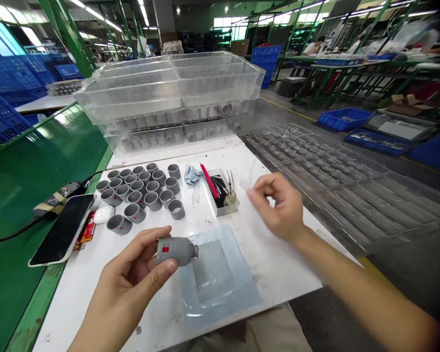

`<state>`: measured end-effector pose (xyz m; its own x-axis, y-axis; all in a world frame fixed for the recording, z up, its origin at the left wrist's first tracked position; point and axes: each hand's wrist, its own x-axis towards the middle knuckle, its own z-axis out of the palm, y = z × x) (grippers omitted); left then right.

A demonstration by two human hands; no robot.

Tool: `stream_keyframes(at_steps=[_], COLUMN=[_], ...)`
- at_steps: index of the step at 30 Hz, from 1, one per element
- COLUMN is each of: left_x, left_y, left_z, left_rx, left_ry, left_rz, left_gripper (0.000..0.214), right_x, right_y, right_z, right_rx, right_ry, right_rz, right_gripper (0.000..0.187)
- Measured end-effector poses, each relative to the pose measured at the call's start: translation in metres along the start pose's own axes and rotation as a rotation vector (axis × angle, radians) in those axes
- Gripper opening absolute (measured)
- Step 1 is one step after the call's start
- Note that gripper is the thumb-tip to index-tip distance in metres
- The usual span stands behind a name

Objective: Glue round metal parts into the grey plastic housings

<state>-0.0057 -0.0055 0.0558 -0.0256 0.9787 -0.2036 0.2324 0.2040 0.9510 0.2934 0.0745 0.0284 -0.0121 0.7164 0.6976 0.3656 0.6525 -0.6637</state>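
Observation:
My left hand [132, 278] is closed round a small grey bottle-shaped part [176, 251], held sideways between thumb and fingers. It carries a red square mark, and its narrow, shiny end points right, over a pale blue sheet [223, 274]. Over the table's right side, my right hand [278, 208] has thumb and fingertips pinched together; whatever they hold is too small or blurred to name. A faint clear piece [246, 182] shows just left of those fingertips. Close by stands a small tray [227, 209] with a red pen-like tool [209, 180], thin pointed tools and a little glass jar [230, 198].
Several grey cups [153, 201] stand at the table's left, near a phone [64, 230] and a white case [103, 214]. Crumpled blue cloth [191, 175] lies behind. Stacked clear trays [139, 90] fill the far end; more trays [315, 161] lie on the right.

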Motion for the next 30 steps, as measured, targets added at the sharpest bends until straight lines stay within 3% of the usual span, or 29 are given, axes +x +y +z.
stream_keyframes(at_steps=[3, 6, 15, 23, 30], left_x=[-0.003, -0.007, -0.013, -0.014, -0.005], left_y=[0.001, 0.003, 0.007, 0.008, 0.002], left_z=[0.000, 0.006, 0.015, 0.017, 0.015], left_rx=[-0.110, -0.211, -0.252, -0.289, -0.255], left_ry=[-0.061, -0.055, -0.018, -0.081, -0.129], left_rz=[-0.075, -0.111, -0.120, -0.162, -0.184], left_gripper=[0.059, 0.058, 0.059, 0.063, 0.058], right_x=[-0.009, -0.019, -0.031, -0.034, -0.035], right_y=[-0.032, -0.052, -0.056, -0.056, -0.050], right_z=[0.018, 0.035, 0.044, 0.046, 0.046], right_rx=[0.099, 0.129, 0.124, 0.063, 0.042], right_ry=[-0.300, -0.385, -0.317, -0.253, -0.268], right_rz=[-0.233, -0.269, -0.223, -0.334, -0.309], right_gripper=[0.014, 0.029, 0.028, 0.027, 0.025])
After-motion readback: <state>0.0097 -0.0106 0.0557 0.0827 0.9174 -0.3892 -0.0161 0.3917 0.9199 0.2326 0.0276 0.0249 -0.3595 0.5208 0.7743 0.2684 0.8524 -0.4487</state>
